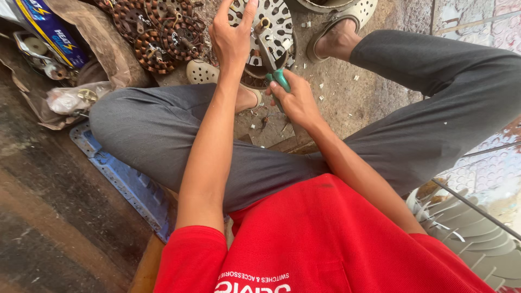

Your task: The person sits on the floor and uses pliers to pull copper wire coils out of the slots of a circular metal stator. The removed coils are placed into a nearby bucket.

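My left hand [232, 39] rests flat with spread fingers on a round perforated metal motor plate [277, 16] that lies on the floor between my feet. My right hand [296, 100] is closed around the green handle of a tool [280, 80], whose dark metal jaws [266, 46] reach up onto the plate near its centre shaft. Both forearms stretch out over my grey trousers [163, 135].
Several copper-wound motor stators [157, 30] are piled at the upper left beside a blue and yellow packet [51, 32] and a plastic bag [68, 100]. A blue tray [127, 187] lies under my left leg. White fan blades [472, 233] sit at the lower right.
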